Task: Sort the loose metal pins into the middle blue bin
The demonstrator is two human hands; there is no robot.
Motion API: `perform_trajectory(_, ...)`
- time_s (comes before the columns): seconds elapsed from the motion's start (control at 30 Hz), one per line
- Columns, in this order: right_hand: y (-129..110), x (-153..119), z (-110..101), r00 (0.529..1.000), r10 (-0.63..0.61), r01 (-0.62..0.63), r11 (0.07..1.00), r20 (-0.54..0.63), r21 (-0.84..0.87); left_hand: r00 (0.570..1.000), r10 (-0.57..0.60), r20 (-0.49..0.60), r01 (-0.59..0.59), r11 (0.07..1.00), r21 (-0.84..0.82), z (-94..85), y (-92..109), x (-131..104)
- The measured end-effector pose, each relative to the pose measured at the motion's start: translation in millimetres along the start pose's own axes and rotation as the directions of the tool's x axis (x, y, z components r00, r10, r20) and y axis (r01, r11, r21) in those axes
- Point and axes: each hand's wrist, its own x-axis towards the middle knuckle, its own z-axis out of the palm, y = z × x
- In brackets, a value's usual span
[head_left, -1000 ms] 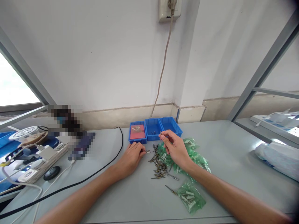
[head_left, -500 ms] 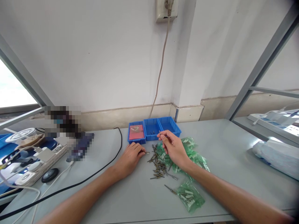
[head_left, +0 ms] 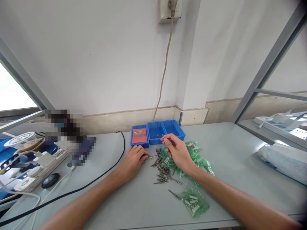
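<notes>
1. The left blue tray (head_left: 141, 145) stands toward the back of the desk (head_left: 144, 207). A red sheet (head_left: 139, 139) lies in it, with a small clear packet (head_left: 137, 132) on top; what the packet holds is too small to tell.
2. The middle blue tray (head_left: 154, 127) stands just right of it and carries a few small dark pieces (head_left: 157, 136) near its front.
3. The right blue tray (head_left: 172, 126) adjoins the middle one; whether the two form one piece I cannot tell.
4. The left hand (head_left: 133, 161) rests low in front of the left tray, its fingers pinching a metal pin (head_left: 150, 157) whose end points right.
5. The right hand (head_left: 177, 153) is raised before the trays, its fingertips closed on a small slim piece (head_left: 163, 135), mostly hidden.
6. A loose heap of metal pins (head_left: 163, 172) lies on the desk between the hands, spreading toward the front.
7. Crumpled green bags (head_left: 203, 163) lie beside the heap, partly behind the right hand and forearm, with pale pieces showing through.
8. A smaller green bag (head_left: 195, 203) lies nearer the front, holding pale and metallic pieces; a single pin (head_left: 174, 194) lies at its left edge.
</notes>
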Motion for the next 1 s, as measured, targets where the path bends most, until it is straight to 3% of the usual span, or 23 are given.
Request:
perform_trajectory(0.3,5.5,3.4,-1.8,0.996,-0.087,0.084,0.99,-0.023,-0.114,1.0,0.019,0.002,-0.019,1.0,-0.019,1.1,-3.1,-0.6)
perform_trajectory(0.57,5.8,4.4,-3.4,0.998,-0.067,0.067,0.992,0.002,-0.111,1.0,0.026,-0.005,-0.026,0.999,-0.021,2.7,-4.3,-1.2)
perform_trajectory(1.0,2.1,3.5,1.1,0.992,0.06,-0.072,0.99,0.107,0.121,1.0,0.018,0.007,-0.018,1.0,-0.013,2.7,-4.8,-2.6)
